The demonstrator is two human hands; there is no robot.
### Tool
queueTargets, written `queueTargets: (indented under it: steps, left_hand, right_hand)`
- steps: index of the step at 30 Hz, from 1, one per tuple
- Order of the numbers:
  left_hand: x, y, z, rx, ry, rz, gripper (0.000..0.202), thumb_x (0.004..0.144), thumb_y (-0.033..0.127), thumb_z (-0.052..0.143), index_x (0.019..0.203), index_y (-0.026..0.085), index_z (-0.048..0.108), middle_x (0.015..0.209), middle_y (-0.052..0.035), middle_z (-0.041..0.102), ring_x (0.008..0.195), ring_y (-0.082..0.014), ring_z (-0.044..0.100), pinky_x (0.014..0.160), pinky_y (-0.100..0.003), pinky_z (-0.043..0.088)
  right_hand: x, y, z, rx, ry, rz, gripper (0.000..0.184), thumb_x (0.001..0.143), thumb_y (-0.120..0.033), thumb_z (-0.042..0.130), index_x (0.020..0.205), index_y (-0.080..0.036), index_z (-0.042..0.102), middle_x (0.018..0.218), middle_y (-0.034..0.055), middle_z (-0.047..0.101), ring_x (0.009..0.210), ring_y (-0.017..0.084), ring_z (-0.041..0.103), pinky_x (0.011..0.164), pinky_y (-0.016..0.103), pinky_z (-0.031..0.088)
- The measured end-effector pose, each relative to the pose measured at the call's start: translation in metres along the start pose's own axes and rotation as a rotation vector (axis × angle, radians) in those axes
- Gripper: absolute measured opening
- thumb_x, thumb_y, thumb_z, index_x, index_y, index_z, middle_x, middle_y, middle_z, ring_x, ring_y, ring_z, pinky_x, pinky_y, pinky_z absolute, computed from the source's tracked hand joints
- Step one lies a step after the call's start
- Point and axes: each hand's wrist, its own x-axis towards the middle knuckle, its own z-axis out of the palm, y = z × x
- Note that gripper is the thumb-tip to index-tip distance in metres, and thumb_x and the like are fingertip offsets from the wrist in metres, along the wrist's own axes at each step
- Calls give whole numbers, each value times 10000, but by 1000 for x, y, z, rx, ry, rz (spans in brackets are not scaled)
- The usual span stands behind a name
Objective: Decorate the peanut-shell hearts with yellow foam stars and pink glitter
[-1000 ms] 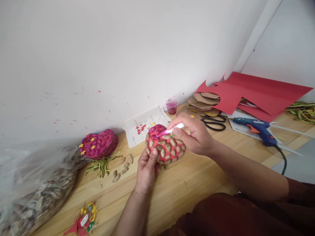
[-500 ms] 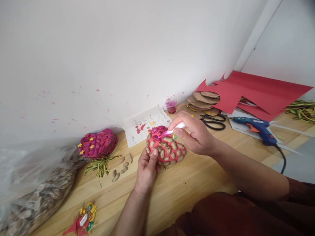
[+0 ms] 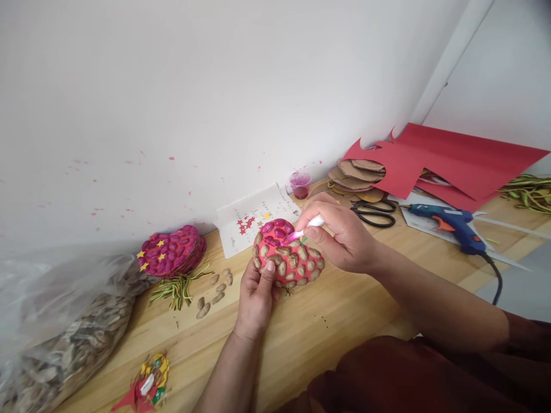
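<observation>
My left hand [image 3: 257,295] grips the lower left edge of a red disc [image 3: 293,268] covered with peanuts, thumb on its face and fingers behind. The disc is tilted up off the table. Several peanuts near its top are magenta; the others are bare tan. Closed around a white-handled paintbrush [image 3: 316,222], my right hand [image 3: 340,238] holds its magenta tip against the peanuts at the disc's upper part. Behind the disc stands a clear plastic cup [image 3: 300,184] of magenta paint.
Finished-looking magenta peanut discs [image 3: 172,250] are stacked at left, beside loose peanuts [image 3: 218,297] and a plastic bag [image 3: 81,338]. A paper sheet [image 3: 230,215] bears small stars. At right lie black scissors [image 3: 373,213], a blue glue gun [image 3: 458,226] and red paper [image 3: 456,158].
The brush tip has shifted slightly down and right over the peanuts, and more of the upper magenta ones show. The disc has moved slightly left in my left hand.
</observation>
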Motion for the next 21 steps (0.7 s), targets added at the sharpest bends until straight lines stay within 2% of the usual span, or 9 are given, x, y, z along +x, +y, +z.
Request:
queueTargets:
  steps: [9, 21]
  left_hand:
    - [0, 1, 1, 0, -12, -2, 336, 877, 504, 745, 975, 203, 634, 678, 47, 542, 473, -69, 411, 392, -174, 359]
    - [0, 2, 2, -46, 7, -17, 356, 846, 516, 772, 930, 196, 641, 692, 30, 584, 501, -85, 484, 410, -182, 405]
  right_hand:
    - [-1, 2, 0, -3, 21, -7, 110, 995, -210, 529, 1008, -207, 638, 904, 61, 673, 878, 219, 595, 822, 383, 485]
    - [-2, 2, 2, -1, 40, -28, 113, 1000, -211, 526, 1023, -214, 636, 893, 59, 670, 870, 216, 598, 796, 377, 495]
